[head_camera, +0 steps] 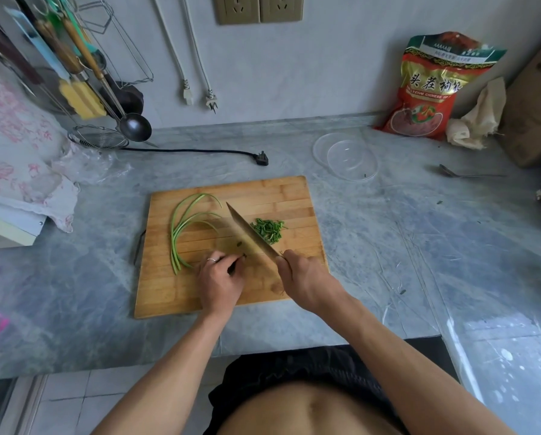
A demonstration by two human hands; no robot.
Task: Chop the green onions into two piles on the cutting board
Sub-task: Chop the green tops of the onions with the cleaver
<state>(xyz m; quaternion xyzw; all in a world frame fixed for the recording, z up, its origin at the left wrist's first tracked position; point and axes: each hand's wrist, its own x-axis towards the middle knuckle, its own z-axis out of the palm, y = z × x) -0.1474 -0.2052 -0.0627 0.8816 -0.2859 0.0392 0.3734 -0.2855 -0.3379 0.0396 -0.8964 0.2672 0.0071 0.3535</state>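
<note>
A wooden cutting board (263, 196) lies on the grey marble counter. Several long curved green onion stalks (184, 224) lie on its left half. One pile of chopped green pieces (268, 229) sits right of the middle. My right hand (307, 279) grips the handle of a cleaver (247, 232), whose blade slants up and left across the board, just left of the pile. My left hand (219, 279), with a ring on one finger, has its fingers curled and pinches a short dark green bit at the blade's near left side.
A clear plastic bowl (346, 157) stands behind the board to the right, with a spoon (463, 174) and a red bag (432, 89) beyond. A black plug and cord (259, 158) lie behind the board. Ladles and a strainer (101, 138) stand at back left.
</note>
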